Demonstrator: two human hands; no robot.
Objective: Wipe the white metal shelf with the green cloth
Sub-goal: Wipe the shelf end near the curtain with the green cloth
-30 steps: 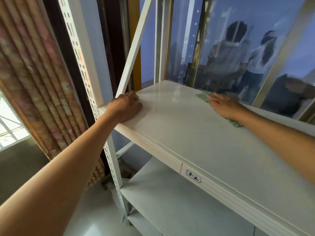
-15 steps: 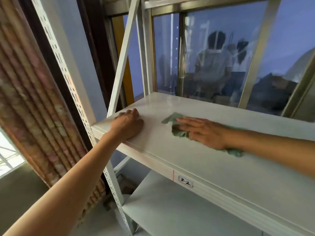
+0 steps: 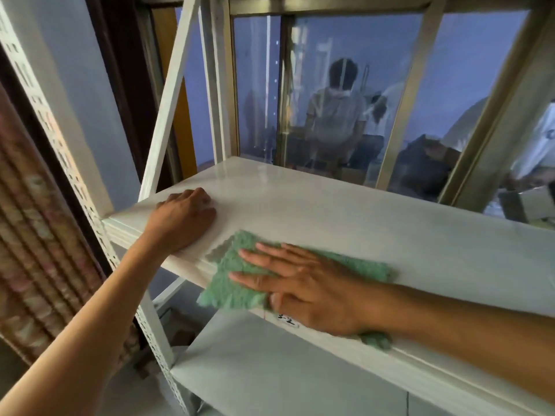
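The white metal shelf (image 3: pixel 375 223) runs across the view at chest height. My right hand (image 3: pixel 303 286) lies flat, fingers spread, pressing the green cloth (image 3: pixel 231 283) against the shelf's front edge; part of the cloth hangs over that edge. My left hand (image 3: pixel 180 223) rests palm down on the shelf's front left corner, fingers curled, beside the perforated upright (image 3: pixel 60 136). A small label on the front lip is partly hidden by my right hand.
A lower shelf board (image 3: pixel 270 376) sits beneath. A diagonal white brace (image 3: pixel 168 94) rises from the left corner. Behind the shelf is a glass window (image 3: pixel 336 94) with people visible in it. A patterned curtain (image 3: pixel 33 250) hangs at the left.
My right hand has dragged the cloth from the shelf's back toward the front edge, where it now overhangs. My left hand has stayed on the left corner. The camera moved closer.
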